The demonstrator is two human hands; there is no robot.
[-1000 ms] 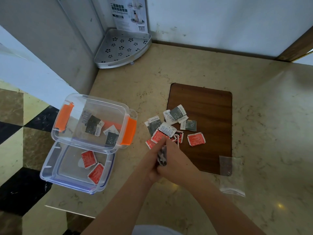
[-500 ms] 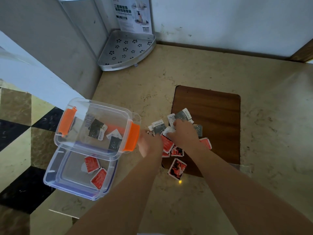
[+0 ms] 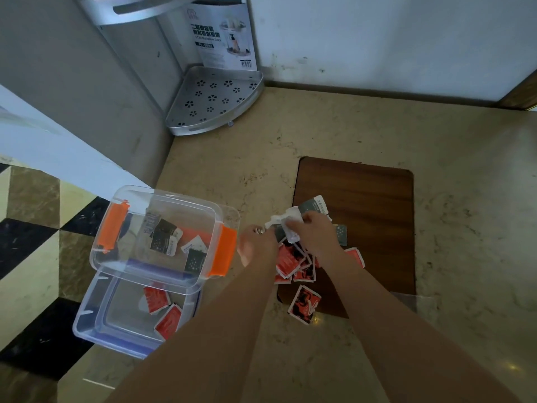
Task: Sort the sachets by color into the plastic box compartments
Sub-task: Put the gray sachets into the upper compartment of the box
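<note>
Both forearms bare, no sleeves visible; hands: left (image 3: 255, 245), right (image 3: 316, 234), ungloved.

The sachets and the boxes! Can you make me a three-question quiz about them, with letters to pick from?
1. Where do the red sachets that are already sorted lie?
A. in the lower clear tray
B. on the metal corner shelf
C. in the upper box

2. What colour are the latches on the upper box?
A. green
B. orange
C. purple

3. What is the right hand doing?
A. resting flat on the bare counter
B. closing its fingers on a pale sachet at the pile
C. holding the box lid

Answers:
1 A: two red ones show through the lower tray, while the upper box holds dark grey sachets.
2 B: both side latches are bright orange.
3 B: the hand sits over the pile on the wooden board, pinching a white-edged sachet.
</note>
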